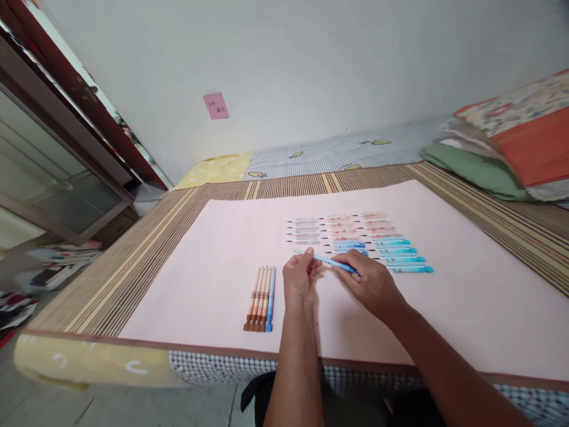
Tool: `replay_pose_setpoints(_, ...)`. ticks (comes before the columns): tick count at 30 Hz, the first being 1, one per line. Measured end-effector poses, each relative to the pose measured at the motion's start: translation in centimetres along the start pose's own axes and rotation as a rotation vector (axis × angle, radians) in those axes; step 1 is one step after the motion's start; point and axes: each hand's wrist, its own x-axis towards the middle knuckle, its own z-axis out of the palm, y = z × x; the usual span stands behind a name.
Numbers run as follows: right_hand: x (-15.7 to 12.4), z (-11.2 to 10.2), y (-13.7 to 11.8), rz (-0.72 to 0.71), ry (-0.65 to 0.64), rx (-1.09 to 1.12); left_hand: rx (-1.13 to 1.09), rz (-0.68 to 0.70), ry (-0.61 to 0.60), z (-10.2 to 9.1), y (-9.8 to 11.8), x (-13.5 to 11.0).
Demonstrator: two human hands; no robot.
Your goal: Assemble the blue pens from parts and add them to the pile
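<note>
The left hand [302,276] and right hand [367,280] pinched a blue pen [326,260] above a pink sheet [191,279], partly hiding it. Its long axis ran sideways, pale end leftward and slightly away, darker end rightward. The frame's lower edge cut off both forearms [297,362].

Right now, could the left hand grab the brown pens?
Probably yes: the left hand is near the brown pens, with only a blue pen lying between. It may need to let go of its held pen first.

Pen row [259,298] on paper sheet [191,273], left of and before pen parts [349,245]
</note>
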Motion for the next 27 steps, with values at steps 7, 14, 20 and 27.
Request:
replay_pose_setpoints(7, -0.2, 0.1, 0.6, -0.080, -0.008, -0.227, 0.055, -0.019, -0.066, 0.0, -0.1, -0.1)
replay_pose_setpoints(14, -0.2, 0.3, 0.5, -0.016, -0.081, -0.231, 0.096, 0.003, -0.085, -0.2, -0.5, -0.1)
replay_pose_setpoints(20, 0.1, -0.2, -0.1, 0.409, -0.327, 0.362, 0.037, -0.093, -0.350, -0.4, 0.6, -0.5)
replay_pose_setpoints(27, 0.3, 0.4, -0.5, 0.513, -0.325, 0.544, 0.067, 0.038, -0.205, -0.3, 0.0, -0.2)
